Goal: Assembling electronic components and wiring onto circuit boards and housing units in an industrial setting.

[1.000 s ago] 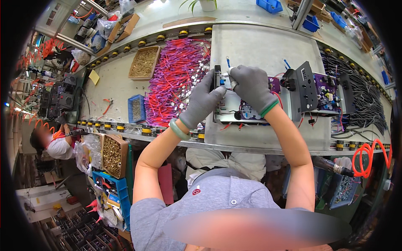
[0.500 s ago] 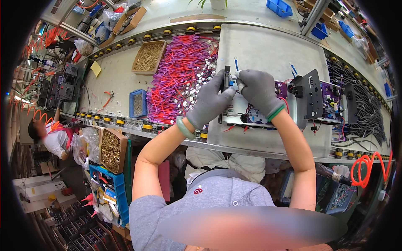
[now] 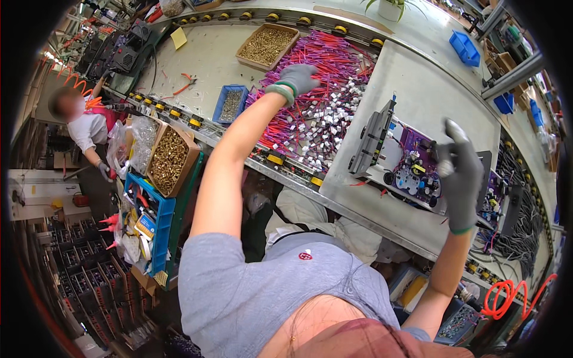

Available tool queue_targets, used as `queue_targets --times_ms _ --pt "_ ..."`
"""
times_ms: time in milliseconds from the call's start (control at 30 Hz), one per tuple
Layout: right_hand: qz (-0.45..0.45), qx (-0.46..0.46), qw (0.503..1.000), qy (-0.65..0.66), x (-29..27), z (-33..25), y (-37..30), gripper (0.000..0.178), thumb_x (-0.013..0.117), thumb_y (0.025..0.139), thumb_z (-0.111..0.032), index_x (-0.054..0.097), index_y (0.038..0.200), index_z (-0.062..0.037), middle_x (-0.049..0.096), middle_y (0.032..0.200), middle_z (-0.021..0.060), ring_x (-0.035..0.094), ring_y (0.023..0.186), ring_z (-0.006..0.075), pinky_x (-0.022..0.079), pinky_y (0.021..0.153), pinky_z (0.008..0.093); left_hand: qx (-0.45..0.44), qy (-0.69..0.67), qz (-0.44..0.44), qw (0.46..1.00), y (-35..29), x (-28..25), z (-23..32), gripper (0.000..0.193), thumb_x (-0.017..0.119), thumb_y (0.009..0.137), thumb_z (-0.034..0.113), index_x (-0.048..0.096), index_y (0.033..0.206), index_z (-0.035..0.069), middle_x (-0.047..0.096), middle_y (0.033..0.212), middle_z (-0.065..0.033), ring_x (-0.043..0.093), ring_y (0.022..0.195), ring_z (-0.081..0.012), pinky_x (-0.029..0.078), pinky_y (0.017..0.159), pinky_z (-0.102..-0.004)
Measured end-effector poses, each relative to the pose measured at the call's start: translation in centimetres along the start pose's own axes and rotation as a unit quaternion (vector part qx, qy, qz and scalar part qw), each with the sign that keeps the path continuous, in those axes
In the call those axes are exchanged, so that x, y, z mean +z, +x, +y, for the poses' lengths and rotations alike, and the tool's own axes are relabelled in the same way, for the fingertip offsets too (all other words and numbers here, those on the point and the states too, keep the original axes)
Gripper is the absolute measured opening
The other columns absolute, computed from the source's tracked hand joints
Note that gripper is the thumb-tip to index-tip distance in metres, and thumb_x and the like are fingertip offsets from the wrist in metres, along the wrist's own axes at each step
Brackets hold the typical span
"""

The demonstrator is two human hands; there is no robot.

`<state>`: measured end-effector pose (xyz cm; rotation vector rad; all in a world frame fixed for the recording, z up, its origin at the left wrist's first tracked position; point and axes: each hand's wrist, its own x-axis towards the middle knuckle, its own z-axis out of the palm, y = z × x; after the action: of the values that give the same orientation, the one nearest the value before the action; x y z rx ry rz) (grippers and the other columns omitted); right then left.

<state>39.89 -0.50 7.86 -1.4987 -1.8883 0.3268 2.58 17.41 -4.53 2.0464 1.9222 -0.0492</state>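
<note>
left hand [image 3: 296,82] was over pile's far-left part, nearer than right; grip closure unclear | red-purple wire pile [image 3: 331,52] lay below and rightward, far wires roughly left-right | right hand [image 3: 458,179] was open, empty, by circuit-board chassis [image 3: 413,156], right of pile

Left hand [image 3: 297,80], in a grey knit glove: upper centre of frame, back up, fingers pointing right and loosely bent; fingertip closure not readable. Bare left arm [image 3: 222,173] rises from lower centre-left, bent at elbow, forearm slanting up and right. Right hand [image 3: 462,182], in a matching grey glove with green cuff: right of frame, raised, fingers parted, pale tips. Right forearm [image 3: 449,265] steep, from lower right.
</note>
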Motion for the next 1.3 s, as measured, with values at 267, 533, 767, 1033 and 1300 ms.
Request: queue_targets --times_ms 267,533,767,1033,1300 --pt "0.104 -0.007 0.987 0.122 -1.8 7.7 -2.8 0.034 0.056 0.098 0.000 0.062 0.131 -0.0012 0.067 0.123 0.0100 0.065 0.106 0.0162 0.053 0.091 0.0305 0.017 0.207 -0.098 0.973 3.2 5.1 -2.9 0.031 0.066 0.086 0.028 0.074 0.113 0.014 0.071 0.117 -0.0153 0.067 0.111 -0.0333 0.053 0.095 -0.0458" --pt "0.104 -0.018 0.991 0.082 -1.5 8.8 -3.1 0.032 0.056 0.097 0.002 0.064 0.128 0.0000 0.068 0.116 0.0098 0.066 0.100 0.0167 0.053 0.088 0.0299 -0.010 0.037 0.007 0.999 2.2 -0.6 -6.6 0.027 0.065 0.089 0.033 0.076 0.106 0.016 0.072 0.111 -0.0113 0.068 0.103 -0.0308 0.053 0.094 -0.0413" --pt "0.112 -0.137 0.980 -0.088 -2.6 5.8 -1.5 0.032 0.066 0.089 -0.001 0.068 0.121 -0.0037 0.070 0.103 0.0126 0.069 0.085 0.0237 0.055 0.077 0.0324 0.043 -0.210 0.218 0.952 -2.6 -4.6 -2.2 0.022 0.071 0.088 0.024 0.075 0.096 0.004 0.072 0.086 -0.0084 0.067 0.080 -0.0159 0.053 0.075 -0.0320" --pt "0.031 -0.073 0.934 0.349 -1.4 -1.1 1.3 0.032 0.066 0.096 -0.013 0.065 0.124 0.0028 0.070 0.110 0.0088 0.065 0.097 0.0135 0.053 0.083 0.0276 0.467 -0.465 -0.032 0.751 -12.1 -8.1 19.0 0.020 0.067 0.096 0.016 0.072 0.104 -0.002 0.068 0.083 0.0004 0.059 0.079 -0.0059 0.050 0.074 -0.0237" --pt "0.037 0.025 0.980 0.194 -4.8 1.2 -2.2 0.022 0.072 0.089 -0.004 0.072 0.111 0.0005 0.071 0.103 0.0096 0.068 0.090 0.0145 0.054 0.079 0.0260 0.372 -0.406 -0.141 0.823 -12.8 -5.5 25.1 0.034 0.068 0.094 0.025 0.071 0.109 -0.005 0.068 0.082 -0.0028 0.057 0.076 -0.0073 0.050 0.071 -0.0260"
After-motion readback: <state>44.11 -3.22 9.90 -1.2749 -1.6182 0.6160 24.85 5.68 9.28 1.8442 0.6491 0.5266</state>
